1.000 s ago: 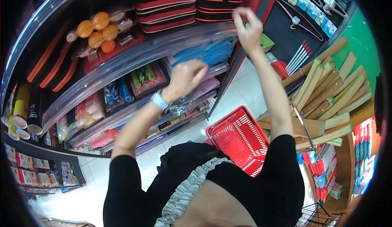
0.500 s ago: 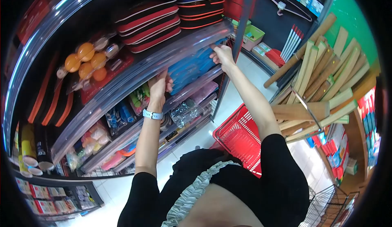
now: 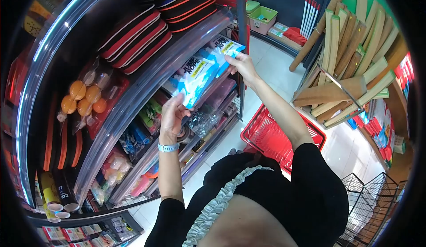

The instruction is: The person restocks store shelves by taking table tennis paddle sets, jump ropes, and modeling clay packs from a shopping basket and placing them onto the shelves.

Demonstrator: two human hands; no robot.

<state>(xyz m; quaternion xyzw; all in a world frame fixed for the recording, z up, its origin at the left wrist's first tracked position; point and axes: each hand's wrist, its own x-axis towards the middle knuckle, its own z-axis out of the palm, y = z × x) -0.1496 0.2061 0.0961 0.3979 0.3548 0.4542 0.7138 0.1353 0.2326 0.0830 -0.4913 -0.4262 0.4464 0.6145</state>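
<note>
Two blue-and-white jump rope packs lie side by side at the lip of a shelf, their printed fronts facing up. My left hand has its thumb on the lower corner of the nearer jump rope pack, with its other fingers curled beneath. On the farther jump rope pack, my right hand pinches the right-hand edge. Whatever lies under the two packs is mostly hidden. A pale blue watch is on my left wrist.
Above are red-trimmed black cases and packs with orange balls. A clear shelf strip runs along the edge. A red shopping basket stands on the floor. Wooden bats fill a rack at right, beside a wire basket.
The blue packs, earlier seen as plain blue, now show their printed fronts, further out past the shelf strip. My left hand has moved down with the nearer pack; the view has shifted.
</note>
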